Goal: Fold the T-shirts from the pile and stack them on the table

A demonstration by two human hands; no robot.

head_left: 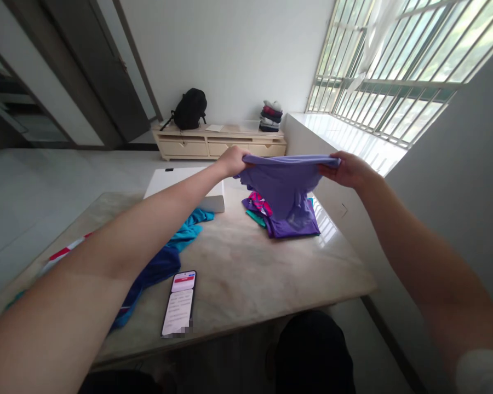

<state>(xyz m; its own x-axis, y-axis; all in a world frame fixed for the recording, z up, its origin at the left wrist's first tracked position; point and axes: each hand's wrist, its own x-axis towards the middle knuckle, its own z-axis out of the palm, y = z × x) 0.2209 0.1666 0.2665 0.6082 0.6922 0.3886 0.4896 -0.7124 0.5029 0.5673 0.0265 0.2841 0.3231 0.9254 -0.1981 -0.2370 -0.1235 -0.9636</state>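
Observation:
A light purple garment (pixel 283 178) is stretched between my two hands; its exact kind does not show. My left hand (pixel 233 161) pinches its upper left corner, and my right hand (pixel 347 168) grips the upper right one. The cloth hangs down in front of a pile of folded clothes (pixel 293 229) in dark purple, pink and green, hiding part of it. Whether the hanging cloth touches the pile I cannot tell. Under and beyond my left forearm, loose blue clothes (pixel 162 265) lie crumpled on the marble-look table (pixel 238 268).
A phone (pixel 179 303) with a lit screen lies near the table's front edge. Behind my left forearm is a white box (pixel 181 178). Against the wall, a low cabinet (pixel 225 146) bears a black backpack (pixel 191 109) and a clothes stack (pixel 270 116). A barred window (pixel 394 76) is at right.

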